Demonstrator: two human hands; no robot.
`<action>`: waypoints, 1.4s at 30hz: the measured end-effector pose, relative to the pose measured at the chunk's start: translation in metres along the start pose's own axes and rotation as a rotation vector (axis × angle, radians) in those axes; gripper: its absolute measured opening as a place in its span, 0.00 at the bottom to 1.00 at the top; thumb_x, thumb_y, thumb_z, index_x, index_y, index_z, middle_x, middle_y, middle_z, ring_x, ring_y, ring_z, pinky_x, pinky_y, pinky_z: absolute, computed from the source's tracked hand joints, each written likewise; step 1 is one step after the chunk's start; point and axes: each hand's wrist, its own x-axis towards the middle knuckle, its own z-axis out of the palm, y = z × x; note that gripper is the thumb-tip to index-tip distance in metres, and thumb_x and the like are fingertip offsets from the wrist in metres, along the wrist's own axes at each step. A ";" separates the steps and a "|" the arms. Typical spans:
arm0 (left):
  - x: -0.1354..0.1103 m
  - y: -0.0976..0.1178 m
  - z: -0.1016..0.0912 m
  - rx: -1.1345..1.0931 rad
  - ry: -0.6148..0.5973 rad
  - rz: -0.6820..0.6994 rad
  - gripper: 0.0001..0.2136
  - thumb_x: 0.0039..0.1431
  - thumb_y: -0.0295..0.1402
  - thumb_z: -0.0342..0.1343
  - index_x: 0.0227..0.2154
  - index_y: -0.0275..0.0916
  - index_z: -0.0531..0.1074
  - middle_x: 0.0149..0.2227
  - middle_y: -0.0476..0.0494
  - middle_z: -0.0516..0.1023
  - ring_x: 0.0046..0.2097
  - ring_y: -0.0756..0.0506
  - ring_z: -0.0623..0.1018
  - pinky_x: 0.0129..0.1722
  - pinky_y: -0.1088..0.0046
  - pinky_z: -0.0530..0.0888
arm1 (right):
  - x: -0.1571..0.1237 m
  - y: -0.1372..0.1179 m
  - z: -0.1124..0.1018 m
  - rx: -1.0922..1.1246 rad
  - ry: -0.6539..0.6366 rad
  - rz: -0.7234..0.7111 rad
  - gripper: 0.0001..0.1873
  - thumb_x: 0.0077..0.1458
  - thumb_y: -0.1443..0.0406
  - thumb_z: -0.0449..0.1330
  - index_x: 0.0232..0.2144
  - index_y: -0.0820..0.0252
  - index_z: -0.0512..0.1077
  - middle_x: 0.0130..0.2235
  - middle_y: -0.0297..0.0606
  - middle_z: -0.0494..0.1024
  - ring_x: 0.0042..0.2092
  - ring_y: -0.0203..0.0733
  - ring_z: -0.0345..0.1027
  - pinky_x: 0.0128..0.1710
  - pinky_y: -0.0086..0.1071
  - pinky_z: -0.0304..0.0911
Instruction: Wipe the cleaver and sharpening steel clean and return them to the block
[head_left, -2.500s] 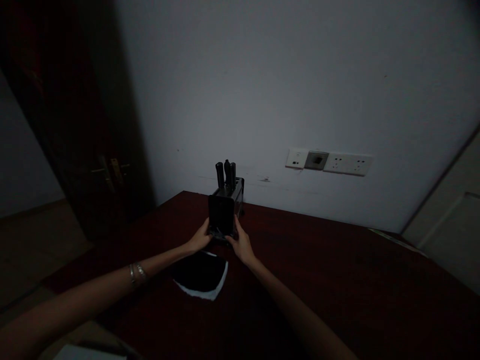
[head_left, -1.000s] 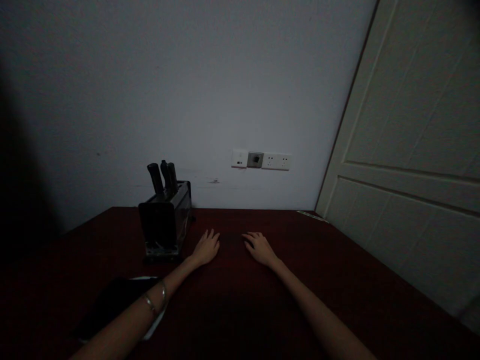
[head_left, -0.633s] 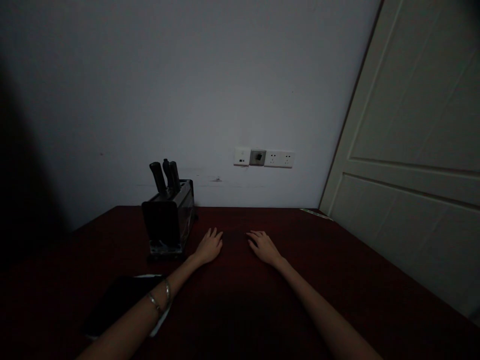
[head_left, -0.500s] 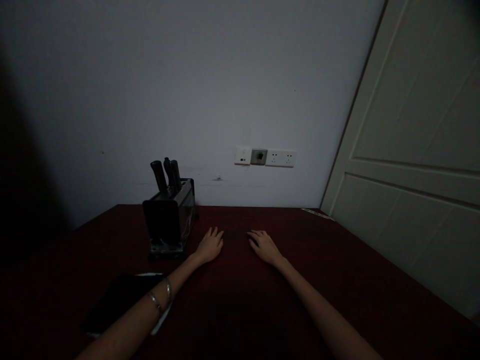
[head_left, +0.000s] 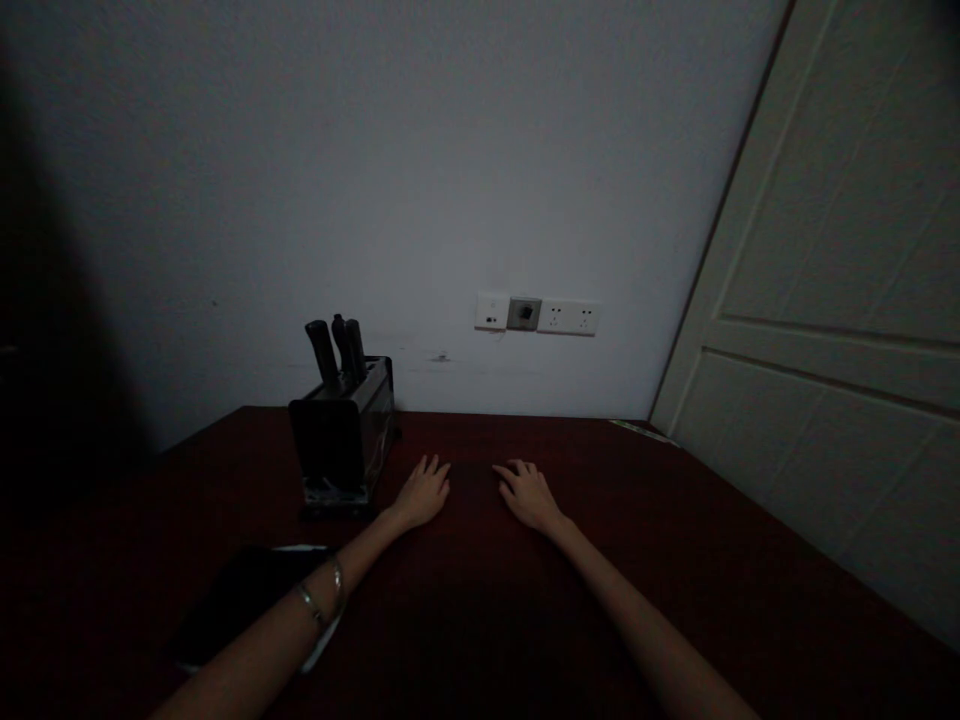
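Note:
My left hand lies palm down on the dark red table, fingers spread and holding nothing. Opposite it, my right hand rests on the same surface, also open, its fingers pointing inward. A gap separates the two hands. Just left of my left hand stands a black and silver knife block. Three black knife handles stick up out of its top. Beneath my left forearm is a flat black item with a whitish edge; its kind is too dark to tell.
A pale wall rises behind the table, bearing a row of sockets and a grey switch plate. On the right stands a cream panelled door. A thin printed strip lies at the table's far right corner.
The view has shifted slightly, so the wall, block and door sit a little further right. Both hands stay resting on the table.

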 end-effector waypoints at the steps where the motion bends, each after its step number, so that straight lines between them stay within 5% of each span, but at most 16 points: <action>1: 0.000 0.000 0.000 -0.002 0.001 0.001 0.23 0.60 0.35 0.38 0.55 0.30 0.59 0.60 0.30 0.54 0.62 0.36 0.49 0.58 0.57 0.50 | 0.000 -0.001 0.001 -0.005 0.000 0.002 0.22 0.57 0.61 0.46 0.53 0.51 0.63 0.53 0.44 0.64 0.52 0.49 0.55 0.48 0.41 0.53; 29: -0.006 0.009 -0.015 -0.105 -0.049 -0.057 0.23 0.58 0.33 0.42 0.55 0.31 0.60 0.61 0.33 0.53 0.63 0.36 0.47 0.59 0.58 0.50 | -0.002 -0.004 -0.002 -0.002 -0.022 -0.002 0.23 0.58 0.60 0.44 0.54 0.53 0.62 0.54 0.46 0.64 0.52 0.51 0.56 0.49 0.42 0.53; 36: -0.023 0.027 -0.050 -0.255 -0.025 0.005 0.19 0.54 0.27 0.46 0.49 0.35 0.67 0.56 0.38 0.65 0.59 0.45 0.60 0.57 0.68 0.57 | -0.008 -0.035 -0.007 0.110 -0.045 -0.149 0.22 0.59 0.57 0.42 0.54 0.46 0.62 0.56 0.40 0.60 0.58 0.47 0.49 0.54 0.45 0.47; 42: -0.072 0.046 -0.112 -0.498 0.382 0.314 0.15 0.51 0.19 0.43 0.33 0.38 0.74 0.50 0.41 0.70 0.52 0.46 0.69 0.52 0.64 0.65 | -0.016 -0.059 -0.002 0.148 -0.130 -0.202 0.22 0.59 0.55 0.41 0.53 0.44 0.62 0.58 0.40 0.58 0.60 0.50 0.45 0.56 0.52 0.40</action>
